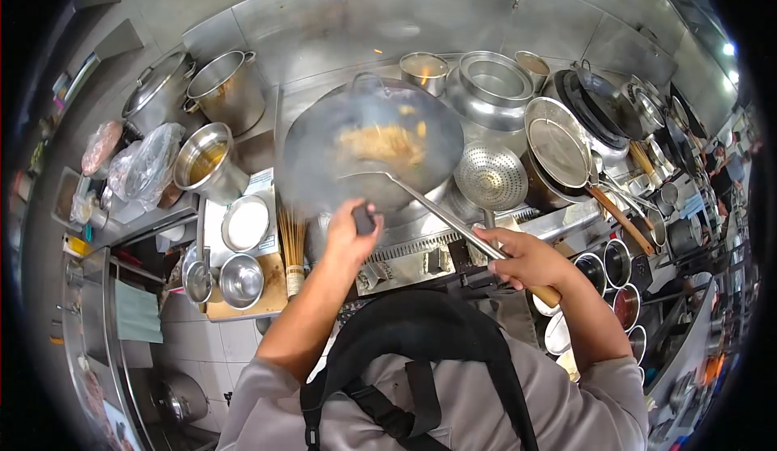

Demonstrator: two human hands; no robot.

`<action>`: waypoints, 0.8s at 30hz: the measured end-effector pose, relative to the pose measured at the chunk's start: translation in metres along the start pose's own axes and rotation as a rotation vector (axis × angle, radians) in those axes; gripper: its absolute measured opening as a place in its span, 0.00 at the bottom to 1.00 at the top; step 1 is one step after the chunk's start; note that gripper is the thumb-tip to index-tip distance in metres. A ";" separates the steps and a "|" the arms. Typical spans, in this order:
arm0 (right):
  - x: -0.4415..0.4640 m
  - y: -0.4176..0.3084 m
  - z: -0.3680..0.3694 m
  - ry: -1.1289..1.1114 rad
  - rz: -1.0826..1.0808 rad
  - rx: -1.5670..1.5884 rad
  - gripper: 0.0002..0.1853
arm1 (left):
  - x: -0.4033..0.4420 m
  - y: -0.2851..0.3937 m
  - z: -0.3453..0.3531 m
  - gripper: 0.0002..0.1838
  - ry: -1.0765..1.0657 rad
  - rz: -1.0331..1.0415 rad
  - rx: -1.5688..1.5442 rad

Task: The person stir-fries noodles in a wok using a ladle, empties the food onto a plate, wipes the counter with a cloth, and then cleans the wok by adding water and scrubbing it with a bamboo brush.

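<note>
Steam rises over a large dark wok (312,139) on the stove, where yellowish-brown food (387,145) is blurred, with pieces above it. My left hand (350,236) is closed around a dark block-like grip at the wok's near edge; whether it is the wok's handle or a folded cloth I cannot tell. In my right hand (524,261) is a long-handled wok ladle (441,212) with a wooden end. Its metal head reaches into the near part of the wok, below the food, partly veiled by steam.
Right of the wok lie a perforated skimmer (491,177) and a round mesh strainer (558,145). Stacked metal bowls (495,82) stand behind. At left are a steel pot of oil (206,159), a bowl of white contents (246,224) and a bamboo brush (292,244).
</note>
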State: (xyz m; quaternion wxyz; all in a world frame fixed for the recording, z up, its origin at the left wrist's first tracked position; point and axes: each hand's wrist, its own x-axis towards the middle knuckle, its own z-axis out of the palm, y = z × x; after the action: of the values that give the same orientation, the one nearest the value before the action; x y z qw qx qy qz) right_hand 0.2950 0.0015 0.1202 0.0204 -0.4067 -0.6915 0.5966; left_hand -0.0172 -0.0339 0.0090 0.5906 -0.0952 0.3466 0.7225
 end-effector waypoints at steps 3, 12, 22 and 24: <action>0.032 0.009 0.006 0.087 0.026 -0.051 0.33 | 0.040 -0.002 -0.003 0.07 -0.065 -0.048 -0.016; 0.016 0.025 0.003 0.126 -0.068 0.069 0.32 | -0.062 -0.018 -0.033 0.12 0.065 -0.033 -0.048; 0.079 0.024 0.008 0.312 -0.123 -0.009 0.32 | 0.000 -0.027 -0.054 0.06 -0.122 -0.002 0.129; 0.059 0.032 0.035 0.389 -0.210 0.094 0.32 | -0.048 -0.033 -0.056 0.08 0.024 -0.041 0.172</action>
State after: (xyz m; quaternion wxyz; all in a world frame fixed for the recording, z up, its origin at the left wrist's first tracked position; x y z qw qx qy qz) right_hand 0.2545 0.0061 0.0565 0.2345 -0.4385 -0.6845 0.5331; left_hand 0.0119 -0.1040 -0.0193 0.6069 -0.0599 0.4125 0.6767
